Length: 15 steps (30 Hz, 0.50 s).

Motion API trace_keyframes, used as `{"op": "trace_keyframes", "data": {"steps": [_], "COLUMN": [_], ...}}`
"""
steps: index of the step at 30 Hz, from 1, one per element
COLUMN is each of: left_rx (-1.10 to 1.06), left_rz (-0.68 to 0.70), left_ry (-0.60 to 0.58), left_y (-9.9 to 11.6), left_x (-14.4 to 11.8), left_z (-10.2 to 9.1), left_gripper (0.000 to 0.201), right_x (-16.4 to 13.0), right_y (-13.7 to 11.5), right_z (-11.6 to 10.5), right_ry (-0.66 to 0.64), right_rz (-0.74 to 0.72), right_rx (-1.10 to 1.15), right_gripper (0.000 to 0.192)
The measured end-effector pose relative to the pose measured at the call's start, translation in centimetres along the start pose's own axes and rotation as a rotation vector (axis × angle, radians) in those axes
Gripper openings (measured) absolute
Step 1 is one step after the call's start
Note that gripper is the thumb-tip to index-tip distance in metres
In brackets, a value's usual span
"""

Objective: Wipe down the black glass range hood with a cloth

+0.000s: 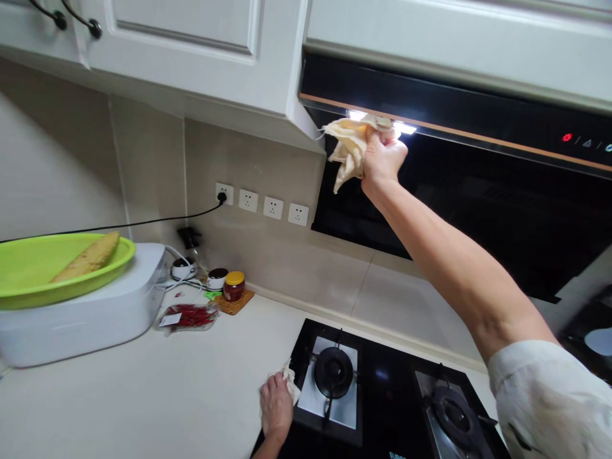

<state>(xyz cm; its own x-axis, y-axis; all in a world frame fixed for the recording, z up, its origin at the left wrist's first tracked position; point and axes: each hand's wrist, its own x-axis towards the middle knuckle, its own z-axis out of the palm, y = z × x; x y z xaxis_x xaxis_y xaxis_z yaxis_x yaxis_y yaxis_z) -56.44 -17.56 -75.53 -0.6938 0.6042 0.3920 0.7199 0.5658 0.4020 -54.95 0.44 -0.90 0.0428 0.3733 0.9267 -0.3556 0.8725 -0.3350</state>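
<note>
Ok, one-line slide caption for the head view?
Right hand presses cloth to range hood; left hand rests by stove.

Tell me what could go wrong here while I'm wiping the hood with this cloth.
1. The right hand presses the cloth at the hood edge beside the lit lamp, which may be hot.
2. The arm stretches over the stove; leaning further could upset balance, with only the left hand braced at the stove edge.
3. The cloth's loose end hangs down and could snag.
</note>
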Motion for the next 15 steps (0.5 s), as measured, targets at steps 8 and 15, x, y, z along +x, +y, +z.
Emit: {"op": "trace_keyframes", "data": {"steps": [8, 15], "left_rx": [-0.027, -0.050], "left_rz": [-0.007, -0.015], "left_ry": [0.010, -0.018], "left_y": [0.5, 0.7], "left_x": [-0.2, -0.3], "left_z": [0.0, -0.5], "left_gripper": [0.041, 0.038], "right_x": [-1.6, -2.0], "right_y": [-4.0, -2.9], "right_z": [-4.8, 3.3], "right_ry": [0.140, 0.181], "right_rz": [0.073, 0.174], "right_rx": [0.165, 0.145], "right_gripper": [0.047, 0.062]}}
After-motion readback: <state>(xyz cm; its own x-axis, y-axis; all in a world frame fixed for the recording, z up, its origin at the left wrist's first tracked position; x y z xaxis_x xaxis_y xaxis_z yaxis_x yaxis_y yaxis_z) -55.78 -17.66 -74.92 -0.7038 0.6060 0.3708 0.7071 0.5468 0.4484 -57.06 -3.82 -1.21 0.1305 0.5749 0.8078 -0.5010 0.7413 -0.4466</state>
